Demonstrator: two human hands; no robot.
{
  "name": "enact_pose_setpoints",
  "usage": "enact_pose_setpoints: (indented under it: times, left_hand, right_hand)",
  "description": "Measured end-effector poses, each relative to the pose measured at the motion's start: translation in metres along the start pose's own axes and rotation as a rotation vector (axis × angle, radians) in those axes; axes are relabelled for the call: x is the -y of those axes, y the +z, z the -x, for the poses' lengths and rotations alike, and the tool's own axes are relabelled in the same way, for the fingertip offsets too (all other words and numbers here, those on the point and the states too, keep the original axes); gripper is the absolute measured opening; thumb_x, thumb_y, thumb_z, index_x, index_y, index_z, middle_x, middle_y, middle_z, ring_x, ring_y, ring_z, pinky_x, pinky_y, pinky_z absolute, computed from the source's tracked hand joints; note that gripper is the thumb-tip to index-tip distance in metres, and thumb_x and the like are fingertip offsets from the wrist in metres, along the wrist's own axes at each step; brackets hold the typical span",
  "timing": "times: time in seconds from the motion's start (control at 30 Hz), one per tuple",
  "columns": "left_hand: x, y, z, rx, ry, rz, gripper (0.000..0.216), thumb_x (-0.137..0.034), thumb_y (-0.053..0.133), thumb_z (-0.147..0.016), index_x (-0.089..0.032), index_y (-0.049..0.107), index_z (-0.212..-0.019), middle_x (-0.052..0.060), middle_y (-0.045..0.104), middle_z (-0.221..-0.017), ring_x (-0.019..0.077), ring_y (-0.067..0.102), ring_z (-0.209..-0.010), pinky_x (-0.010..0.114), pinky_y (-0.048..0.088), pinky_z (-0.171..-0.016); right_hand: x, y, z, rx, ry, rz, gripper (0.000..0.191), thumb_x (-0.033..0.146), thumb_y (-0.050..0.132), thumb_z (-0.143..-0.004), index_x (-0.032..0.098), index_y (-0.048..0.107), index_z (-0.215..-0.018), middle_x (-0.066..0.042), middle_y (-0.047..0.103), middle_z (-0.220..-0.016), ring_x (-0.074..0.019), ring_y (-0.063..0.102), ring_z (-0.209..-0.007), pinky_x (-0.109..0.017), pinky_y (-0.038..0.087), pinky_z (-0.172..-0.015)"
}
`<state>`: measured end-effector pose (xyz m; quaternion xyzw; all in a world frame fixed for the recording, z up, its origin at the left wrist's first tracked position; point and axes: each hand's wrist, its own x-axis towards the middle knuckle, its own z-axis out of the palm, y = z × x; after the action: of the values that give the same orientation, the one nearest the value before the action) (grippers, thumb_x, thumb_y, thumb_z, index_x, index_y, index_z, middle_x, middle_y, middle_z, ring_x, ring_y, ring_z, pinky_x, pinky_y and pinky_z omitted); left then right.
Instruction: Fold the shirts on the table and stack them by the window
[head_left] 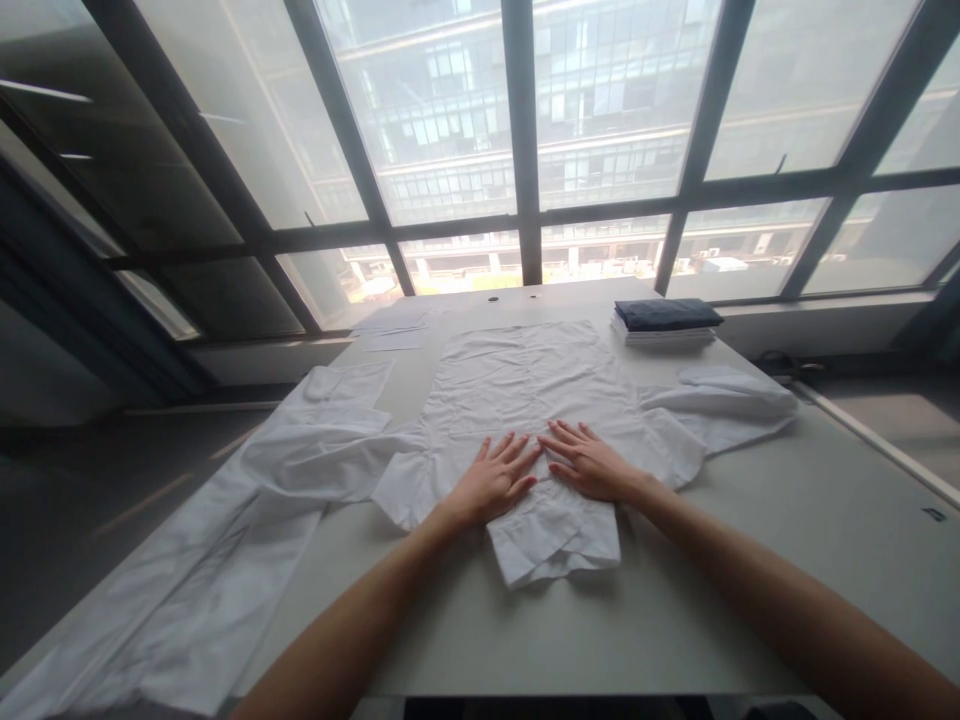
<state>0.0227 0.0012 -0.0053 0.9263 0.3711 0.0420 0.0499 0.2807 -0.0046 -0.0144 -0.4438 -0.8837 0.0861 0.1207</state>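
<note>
A white shirt (525,390) lies spread flat on the grey table (787,520), its collar end nearest me and its sleeves out to both sides. My left hand (495,478) lies flat on the cloth near the collar, fingers spread. My right hand (589,460) rests flat beside it, fingers stretched out, the fingertips of both hands almost touching. Neither hand holds anything.
A stack of folded clothes (664,320), dark on top and white below, sits at the far right of the table. More white cloth (225,560) drapes over the left table edge. Flat white pieces (394,325) lie at the far left. Large windows stand beyond.
</note>
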Motion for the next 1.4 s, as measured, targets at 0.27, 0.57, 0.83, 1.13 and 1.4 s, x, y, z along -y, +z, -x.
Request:
enact_pose_setpoints:
  times: [0.27,0.57,0.83,1.13,1.4]
  left_hand:
    - [0.040,-0.011,0.009,0.067,-0.220,0.000,0.055,-0.051,0.028,-0.109,-0.034,0.032,-0.161,0.002,0.020,-0.170,0.0356,0.011,-0.157,0.068,0.013,-0.122]
    - [0.075,-0.012,0.019,0.012,-0.373,-0.012,0.056,-0.050,0.029,-0.108,-0.029,0.037,-0.160,0.007,0.025,-0.169,0.0360,0.017,-0.156,0.062,0.018,-0.123]
    - [0.055,-0.012,0.004,-0.219,-0.270,0.184,0.051,-0.043,0.034,-0.108,-0.020,0.050,-0.151,0.012,0.046,-0.159,0.0284,0.034,-0.152,0.056,0.025,-0.124]
    - [-0.015,-0.011,0.003,-0.019,0.212,0.246,0.056,-0.039,0.052,-0.103,-0.025,0.043,-0.156,0.009,0.040,-0.162,0.0260,0.031,-0.153,0.048,0.023,-0.127]
    - [-0.015,-0.012,0.008,0.064,0.236,0.137,0.064,-0.046,0.046,-0.106,-0.026,0.026,-0.163,0.008,0.030,-0.168,0.0236,0.019,-0.157,0.050,0.010,-0.129]
  right_hand:
    - [-0.049,-0.006,0.007,-0.011,0.293,0.072,0.058,0.041,0.029,-0.107,0.017,0.038,-0.159,-0.014,0.026,-0.168,-0.0286,0.021,-0.156,-0.055,0.017,-0.124]
    - [-0.066,-0.009,0.013,-0.077,0.421,0.141,0.057,0.037,0.033,-0.106,0.012,0.044,-0.155,-0.018,0.033,-0.164,-0.0310,0.028,-0.154,-0.053,0.025,-0.123]
    - [-0.057,-0.009,0.003,-0.399,0.315,-0.019,0.050,0.024,0.040,-0.101,0.010,0.055,-0.147,-0.017,0.051,-0.154,-0.0250,0.043,-0.146,-0.043,0.034,-0.122]
    - [0.014,-0.001,0.003,-0.147,-0.184,-0.044,0.052,0.028,0.044,-0.105,0.022,0.043,-0.156,-0.013,0.040,-0.163,-0.0273,0.030,-0.153,-0.052,0.030,-0.123]
    - [0.009,-0.002,0.012,-0.059,-0.236,-0.068,0.057,0.032,0.046,-0.104,0.022,0.037,-0.159,-0.013,0.041,-0.162,-0.0264,0.031,-0.153,-0.051,0.025,-0.125]
